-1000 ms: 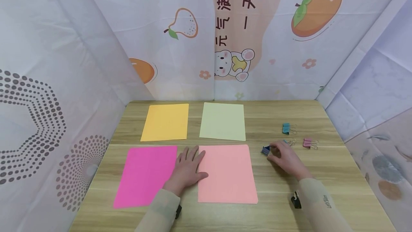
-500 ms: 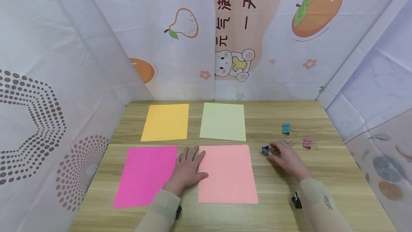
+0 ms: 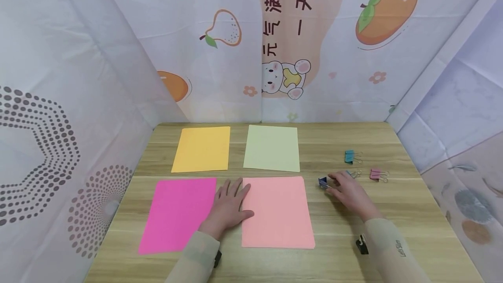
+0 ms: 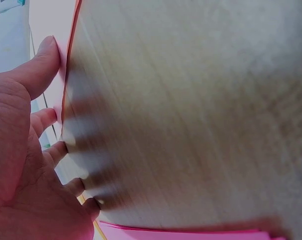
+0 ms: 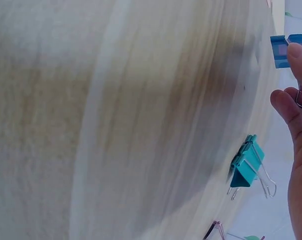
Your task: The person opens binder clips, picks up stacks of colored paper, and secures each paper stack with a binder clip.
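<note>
My left hand (image 3: 228,209) lies flat with its fingers spread, between the magenta paper (image 3: 178,215) and the salmon-pink paper (image 3: 278,213). Its thumb rests on the left part of the salmon-pink sheet; the fingertips reach that sheet's edge in the left wrist view. To the right of that paper, my right hand (image 3: 347,192) pinches a dark blue binder clip (image 3: 323,183) between thumb and fingers. The clip's body (image 5: 280,52) shows past the thumb in the right wrist view, with a wire handle at the fingers. Just behind this hand lies a blue binder clip (image 3: 355,173), partly hidden.
Orange paper (image 3: 202,150) and pale green paper (image 3: 272,148) lie at the back of the wooden table (image 3: 330,139). A teal binder clip (image 3: 349,157) and a pink binder clip (image 3: 376,174) lie at the right. Printed curtains (image 3: 220,73) enclose the table's back and sides.
The dark blue binder clip has turned a little in my right fingers, and its handle side now shows more. My left hand has kept its place.
</note>
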`<state>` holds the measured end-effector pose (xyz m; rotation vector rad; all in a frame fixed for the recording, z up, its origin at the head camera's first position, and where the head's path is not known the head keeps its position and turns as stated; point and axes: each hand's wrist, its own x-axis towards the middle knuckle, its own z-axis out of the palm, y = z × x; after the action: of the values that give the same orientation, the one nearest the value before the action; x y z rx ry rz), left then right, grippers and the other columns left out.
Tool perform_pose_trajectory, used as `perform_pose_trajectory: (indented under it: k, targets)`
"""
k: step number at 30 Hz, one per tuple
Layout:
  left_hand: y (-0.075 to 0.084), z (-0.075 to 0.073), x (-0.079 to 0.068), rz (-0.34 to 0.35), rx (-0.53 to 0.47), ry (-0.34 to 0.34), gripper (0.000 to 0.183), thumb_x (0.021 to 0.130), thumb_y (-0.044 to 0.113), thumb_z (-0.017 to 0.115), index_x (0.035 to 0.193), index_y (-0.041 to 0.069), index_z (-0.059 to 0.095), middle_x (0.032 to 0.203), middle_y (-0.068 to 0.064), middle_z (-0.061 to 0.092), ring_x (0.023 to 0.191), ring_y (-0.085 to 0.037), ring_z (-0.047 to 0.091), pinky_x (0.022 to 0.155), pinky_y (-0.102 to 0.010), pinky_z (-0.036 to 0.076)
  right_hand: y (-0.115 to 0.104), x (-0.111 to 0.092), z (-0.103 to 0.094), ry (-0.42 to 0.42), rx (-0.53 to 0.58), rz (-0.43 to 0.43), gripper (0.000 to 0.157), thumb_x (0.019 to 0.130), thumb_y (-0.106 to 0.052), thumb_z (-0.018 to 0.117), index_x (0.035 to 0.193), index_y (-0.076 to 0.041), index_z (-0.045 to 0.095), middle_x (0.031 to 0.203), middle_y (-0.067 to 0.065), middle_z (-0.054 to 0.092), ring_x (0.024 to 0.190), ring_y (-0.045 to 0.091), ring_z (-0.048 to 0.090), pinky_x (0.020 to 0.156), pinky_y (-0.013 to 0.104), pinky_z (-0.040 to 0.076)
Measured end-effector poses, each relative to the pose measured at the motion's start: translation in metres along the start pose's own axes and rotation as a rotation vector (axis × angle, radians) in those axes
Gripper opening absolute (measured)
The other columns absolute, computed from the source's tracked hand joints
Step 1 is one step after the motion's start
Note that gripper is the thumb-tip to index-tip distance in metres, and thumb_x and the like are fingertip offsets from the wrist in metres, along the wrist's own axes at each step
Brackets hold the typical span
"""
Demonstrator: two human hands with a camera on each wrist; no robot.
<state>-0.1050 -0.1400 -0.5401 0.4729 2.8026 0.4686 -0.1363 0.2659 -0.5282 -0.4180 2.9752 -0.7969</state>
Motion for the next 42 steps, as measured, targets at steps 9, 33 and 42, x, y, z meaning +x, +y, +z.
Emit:
perform_pose_trajectory:
  k: [9,33,42]
  targets:
    - [0.0,0.0,0.0,-0.004,0.0,-0.007,0.082,0.093,0.055,0.067,0.16,0.02,0.037,0.169,-0.011,0.021,0.154,-0.048,0.011,0.119,-0.065,0.017,-0.006,-0.001,-0.002,0.047,-0.017,-0.05,0.04,0.094,-0.012,0.073,0.128,0.006,0.062,0.118,0.018,0.061,0.103,0.035,0.066,0.088,0.053,0.056]
    - [0.002,-0.002,-0.001,-0.004,0.006,-0.007,0.082,0.093,0.055,0.066,0.16,0.019,0.037,0.169,-0.012,0.021,0.153,-0.048,0.011,0.119,-0.065,0.016,-0.015,-0.002,-0.003,0.259,-0.08,-0.221,0.026,0.087,-0.007,0.08,0.106,-0.001,0.063,0.095,0.009,0.062,0.083,0.023,0.065,0.072,0.043,0.059]
    - [0.005,-0.006,-0.001,-0.011,0.016,-0.016,0.081,0.093,0.055,0.067,0.16,0.019,0.038,0.168,-0.012,0.022,0.153,-0.048,0.013,0.119,-0.064,0.018,-0.019,0.0,-0.005,0.369,-0.131,-0.352,0.033,0.077,-0.002,0.086,0.098,-0.002,0.06,0.089,0.004,0.059,0.073,0.016,0.062,0.063,0.037,0.057]
